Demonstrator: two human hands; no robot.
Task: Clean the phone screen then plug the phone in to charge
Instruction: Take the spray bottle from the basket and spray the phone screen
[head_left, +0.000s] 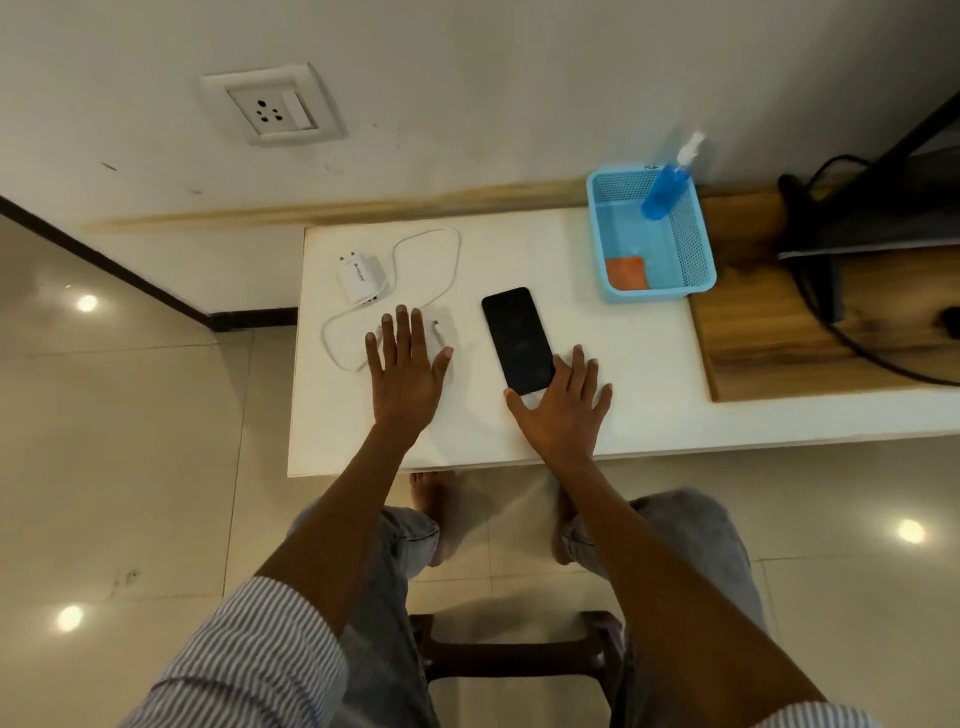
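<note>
Looks like we're right at the start; both hands lie flat and open on the white table (519, 249), left hand (408, 364) over the cable (452, 249), right hand (563, 402) just touching the phone (518, 340) mid-frame. Spray bottle (665, 187) and what's probably an orange cloth (627, 273) sit untouched in the blue basket (696, 260), upper right; charger (358, 278) unplugged, wall socket (272, 106) upper left; everything's left to do.

1. Bare white tabletop (623, 364) lies between the phone (518, 340) and the blue basket (696, 280).
2. The charger (358, 275) and its looping cable (431, 244) occupy the left part of the table.
3. The basket, with a spray bottle (665, 187) leaning inside, blocks the far right corner.
4. The wall socket (272, 104) is uncovered above the table.
</note>
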